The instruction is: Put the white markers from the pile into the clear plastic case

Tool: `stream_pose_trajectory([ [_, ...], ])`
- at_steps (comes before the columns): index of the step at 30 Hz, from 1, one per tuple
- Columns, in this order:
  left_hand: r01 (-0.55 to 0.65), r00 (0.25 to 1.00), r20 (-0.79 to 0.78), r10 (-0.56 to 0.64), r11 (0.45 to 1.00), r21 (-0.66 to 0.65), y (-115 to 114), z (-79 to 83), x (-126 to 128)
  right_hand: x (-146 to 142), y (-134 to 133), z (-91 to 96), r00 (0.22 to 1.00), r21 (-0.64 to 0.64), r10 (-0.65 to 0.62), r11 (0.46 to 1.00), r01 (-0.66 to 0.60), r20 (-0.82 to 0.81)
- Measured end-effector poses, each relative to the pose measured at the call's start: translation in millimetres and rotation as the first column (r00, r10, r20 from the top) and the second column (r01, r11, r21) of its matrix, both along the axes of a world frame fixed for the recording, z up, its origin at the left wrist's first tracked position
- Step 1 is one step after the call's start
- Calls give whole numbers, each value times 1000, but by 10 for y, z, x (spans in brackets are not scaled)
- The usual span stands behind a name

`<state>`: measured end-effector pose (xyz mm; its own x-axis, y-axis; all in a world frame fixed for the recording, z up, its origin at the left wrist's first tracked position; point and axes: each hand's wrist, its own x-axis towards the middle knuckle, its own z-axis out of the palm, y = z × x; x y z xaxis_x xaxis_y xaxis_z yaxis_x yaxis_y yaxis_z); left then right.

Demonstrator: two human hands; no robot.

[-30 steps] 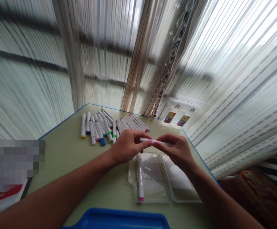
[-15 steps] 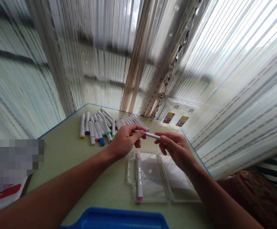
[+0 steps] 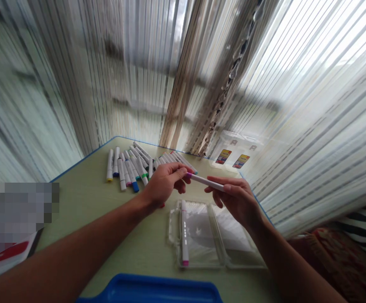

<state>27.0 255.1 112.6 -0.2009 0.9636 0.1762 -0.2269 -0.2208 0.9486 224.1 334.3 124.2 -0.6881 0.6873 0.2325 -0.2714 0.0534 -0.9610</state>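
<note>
Both my hands hold one white marker (image 3: 205,182) with a purple band above the table. My left hand (image 3: 165,182) pinches its left end. The fingers of my right hand (image 3: 237,198) curl round its right end. Below them an open clear plastic case (image 3: 208,246) lies on the pale green table (image 3: 107,219). One white marker with a pink tip (image 3: 184,233) rests along the case's left side. A row of several white markers (image 3: 139,166) with coloured caps lies farther back, past my left hand.
A blue tray (image 3: 151,289) sits at the near table edge. A red and white book (image 3: 3,261) lies at the left. Striped curtains (image 3: 296,105) hang close behind and to the right, with two labelled clear boxes (image 3: 236,156) at the far right corner.
The marker has tilted so its right end sits lower, and both hands shifted slightly. The view has turned a little to the left.
</note>
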Motion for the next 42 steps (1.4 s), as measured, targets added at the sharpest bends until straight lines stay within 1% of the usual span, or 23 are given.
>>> stream_pose_trajectory([
  [3, 0, 999, 34, 0, 1000, -8, 7, -6, -11, -6, 10, -8, 999, 6, -42, 999, 42, -6],
  [9, 7, 996, 84, -6, 1000, -12, -13, 40, -1, -28, 47, -27, 981, 1, -193, 981, 193, -24],
  [11, 17, 996, 83, -16, 1000, -12, -23, 54, 6, -30, 63, -32, 975, -2, -221, 975, 221, -32],
  [24, 17, 999, 42, -17, 1000, 19, -9, 30, 16, -28, 65, -14, 978, -44, -201, 979, 199, -57],
  [27, 31, 1000, -5, -31, 998, 47, -11, 33, 24, -27, 78, -29, 975, -27, -215, 977, 213, -58],
  [30, 73, 995, -80, -68, 995, 70, -15, 35, 31, -29, 88, -42, 970, -9, -237, 972, 237, -59],
  [33, 96, 985, -153, -85, 993, 68, -27, 39, 34, -33, 92, -43, 965, -12, -253, 967, 253, -63],
  [35, 101, 981, -170, -90, 993, 60, -41, 44, 32, -37, 95, -37, 963, -24, -259, 966, 258, -73],
  [37, 124, 983, -141, -115, 991, 54, -56, 50, 28, -40, 101, -30, 958, -46, -273, 962, 270, -87],
  [42, 241, 970, 18, -243, 967, 82, -82, 58, 16, -46, 123, -15, 951, -116, -293, 953, 281, -104],
])
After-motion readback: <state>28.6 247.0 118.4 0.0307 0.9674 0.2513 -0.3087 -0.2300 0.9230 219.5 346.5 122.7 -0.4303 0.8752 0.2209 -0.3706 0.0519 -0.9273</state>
